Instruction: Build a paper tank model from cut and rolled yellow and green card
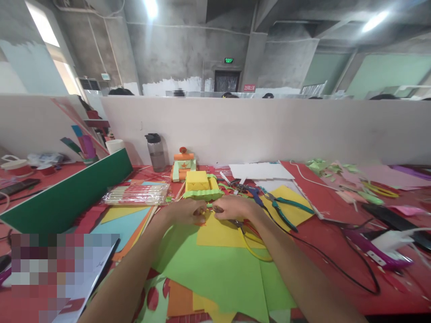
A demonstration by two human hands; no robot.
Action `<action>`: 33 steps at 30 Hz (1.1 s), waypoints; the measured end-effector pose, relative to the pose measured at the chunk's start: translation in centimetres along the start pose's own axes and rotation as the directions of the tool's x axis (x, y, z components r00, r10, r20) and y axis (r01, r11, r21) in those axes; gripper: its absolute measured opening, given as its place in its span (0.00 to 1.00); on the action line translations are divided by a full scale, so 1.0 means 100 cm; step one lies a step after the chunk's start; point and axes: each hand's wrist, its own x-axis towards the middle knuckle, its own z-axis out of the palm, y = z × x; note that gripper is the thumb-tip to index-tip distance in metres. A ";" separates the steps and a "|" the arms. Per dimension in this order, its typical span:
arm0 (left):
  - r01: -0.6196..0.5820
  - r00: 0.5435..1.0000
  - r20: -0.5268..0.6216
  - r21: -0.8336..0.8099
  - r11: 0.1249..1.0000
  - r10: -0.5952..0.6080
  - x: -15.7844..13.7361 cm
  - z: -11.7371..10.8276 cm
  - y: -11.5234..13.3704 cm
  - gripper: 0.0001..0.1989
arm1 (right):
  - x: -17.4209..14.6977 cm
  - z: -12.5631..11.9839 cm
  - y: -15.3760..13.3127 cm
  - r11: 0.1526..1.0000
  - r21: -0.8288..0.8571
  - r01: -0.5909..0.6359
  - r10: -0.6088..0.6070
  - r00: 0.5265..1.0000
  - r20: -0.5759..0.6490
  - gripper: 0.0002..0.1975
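Between the inward-curled left grip [188,212] and right grip [234,209], by the far edge of the flat yellow paper sheet [218,235], handle the small light-green paper piece [209,205] as probably light and easily creased, pinching its ends gently; cannot tell whether firmly held by either.

Paper model [196,180] reads yellow — wavy strip [202,194], lime green. Large sheet [215,269]: lime green. Tabletop [330,244]: red. Pliers handles [284,219] — teal.
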 end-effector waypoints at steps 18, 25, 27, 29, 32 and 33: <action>0.183 0.976 -0.140 0.104 0.978 -0.168 0.013 0.019 0.013 0.22 | 0.000 0.000 0.001 1.000 0.017 -0.021 0.021 0.999 0.044 0.10; 0.111 0.983 -0.151 0.025 0.993 -0.106 0.011 0.015 0.019 0.19 | 0.002 0.002 0.003 1.000 0.019 -0.024 0.023 0.999 0.040 0.10; 0.084 0.983 -0.159 -0.018 0.996 -0.086 0.012 0.015 0.020 0.18 | 0.001 0.002 0.004 0.999 0.030 -0.031 0.030 0.999 0.028 0.11; 0.061 0.984 -0.165 -0.068 0.996 -0.072 0.013 0.015 0.020 0.15 | -0.001 0.000 0.006 0.998 0.042 -0.042 0.042 0.999 -0.001 0.11; 0.028 0.988 -0.140 -0.218 0.976 -0.059 0.014 0.013 0.016 0.13 | -0.005 -0.004 0.012 0.995 0.061 -0.075 0.078 0.996 -0.052 0.12; 0.016 0.991 -0.125 -0.277 0.961 -0.052 0.013 0.011 0.015 0.12 | -0.006 -0.006 0.014 0.994 0.068 -0.087 0.091 0.994 -0.066 0.12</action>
